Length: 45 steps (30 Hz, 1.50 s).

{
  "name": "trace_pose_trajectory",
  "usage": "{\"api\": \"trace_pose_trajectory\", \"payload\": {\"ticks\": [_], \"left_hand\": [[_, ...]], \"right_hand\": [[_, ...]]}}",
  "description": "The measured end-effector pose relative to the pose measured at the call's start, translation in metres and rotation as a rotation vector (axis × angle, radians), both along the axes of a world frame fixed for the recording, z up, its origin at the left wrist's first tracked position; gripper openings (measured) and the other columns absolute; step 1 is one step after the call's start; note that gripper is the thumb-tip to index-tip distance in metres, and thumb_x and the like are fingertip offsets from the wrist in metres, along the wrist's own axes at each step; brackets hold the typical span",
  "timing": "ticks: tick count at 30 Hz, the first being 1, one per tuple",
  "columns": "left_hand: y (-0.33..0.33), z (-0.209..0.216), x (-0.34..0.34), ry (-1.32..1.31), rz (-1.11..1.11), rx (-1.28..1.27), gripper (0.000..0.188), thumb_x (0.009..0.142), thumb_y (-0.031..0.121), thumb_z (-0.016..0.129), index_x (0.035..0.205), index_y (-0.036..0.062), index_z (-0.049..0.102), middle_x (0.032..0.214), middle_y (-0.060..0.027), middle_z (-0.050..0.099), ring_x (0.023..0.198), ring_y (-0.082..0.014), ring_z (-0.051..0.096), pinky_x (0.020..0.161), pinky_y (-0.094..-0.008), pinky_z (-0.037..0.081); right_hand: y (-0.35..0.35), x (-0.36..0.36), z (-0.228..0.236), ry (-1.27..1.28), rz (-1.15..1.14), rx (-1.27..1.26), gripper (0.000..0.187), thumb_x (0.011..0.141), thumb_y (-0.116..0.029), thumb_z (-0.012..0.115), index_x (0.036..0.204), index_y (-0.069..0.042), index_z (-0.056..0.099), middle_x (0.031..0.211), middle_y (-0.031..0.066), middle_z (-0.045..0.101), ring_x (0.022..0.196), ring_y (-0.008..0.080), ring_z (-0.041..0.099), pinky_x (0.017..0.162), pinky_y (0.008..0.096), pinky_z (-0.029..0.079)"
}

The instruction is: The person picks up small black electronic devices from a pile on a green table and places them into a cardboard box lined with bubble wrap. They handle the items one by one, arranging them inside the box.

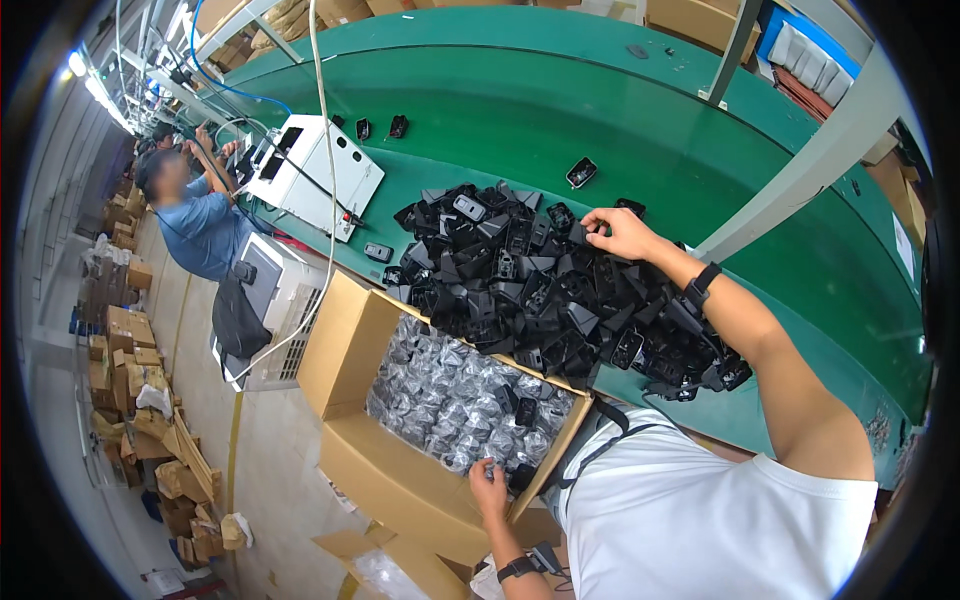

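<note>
While a slanting post (810, 157) flanks black parts (520, 270), whether the curled hands (620, 235) (489, 488) grip anything is unclear.

We've got black parts (520, 265) heaped loose at mixed angles on the desk (392, 190); clear-wrapped parts (425, 390) sit close-packed in the open carton (345, 345) alongside.

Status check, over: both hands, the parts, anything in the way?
Right hand at heap of black parts, grip unclear. Left hand at open carton of plastic-wrapped items, grip unclear. Nothing visibly blocking either hand.
</note>
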<state>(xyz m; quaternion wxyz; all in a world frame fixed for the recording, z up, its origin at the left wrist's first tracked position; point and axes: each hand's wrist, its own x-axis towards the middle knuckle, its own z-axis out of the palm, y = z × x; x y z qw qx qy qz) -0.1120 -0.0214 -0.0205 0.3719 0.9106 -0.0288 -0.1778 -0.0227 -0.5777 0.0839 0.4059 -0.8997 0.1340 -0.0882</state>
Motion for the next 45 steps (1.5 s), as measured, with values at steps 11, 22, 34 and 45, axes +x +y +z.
{"api": "trace_pose_trajectory", "payload": {"ticks": [11,22,34,45], "left_hand": [[0.014,-0.005,-0.003,-0.042,0.008,0.064,0.03,0.08,0.013,0.064,0.107,0.0016,0.06,0.111,-0.0207,0.056,0.106,-0.0378,0.053,0.094,-0.0427,0.042],[-0.009,-0.021,-0.001,0.661,-0.24,0.497,0.074,0.075,0.05,0.07,0.124,-0.0004,0.049,0.118,-0.0269,0.059,0.112,-0.0398,0.057,0.094,-0.045,0.046],[-0.02,-0.018,0.012,0.499,-0.29,0.31,0.061,0.075,0.044,0.074,0.11,-0.001,0.055,0.098,-0.0214,0.067,0.093,-0.0372,0.064,0.081,-0.0413,0.05],[0.0,0.002,-0.033,0.414,0.345,-0.471,0.024,0.089,0.022,0.066,0.099,0.0019,0.057,0.074,0.0003,0.059,0.063,-0.0069,0.052,0.055,-0.0233,0.044]], "right_hand": [[0.009,0.028,-0.017,-0.04,-0.092,0.102,0.028,0.079,-0.011,0.063,0.105,-0.001,0.064,0.094,0.0092,0.068,0.084,0.0157,0.065,0.078,0.0306,0.052],[0.031,0.002,0.023,-0.14,-0.261,0.023,0.024,0.085,-0.007,0.06,0.108,0.0,0.062,0.1,0.0074,0.067,0.095,0.0141,0.063,0.086,0.0279,0.048],[0.331,-0.005,-0.03,0.729,1.019,-0.571,0.083,0.076,-0.032,0.073,0.146,-0.014,0.031,0.146,0.0255,0.026,0.113,0.0538,0.05,0.089,0.0569,0.048],[0.331,-0.036,-0.128,0.575,0.882,-0.699,0.088,0.066,-0.035,0.082,0.139,-0.021,0.036,0.14,0.0257,0.029,0.114,0.0463,0.049,0.083,0.0609,0.047]]}}
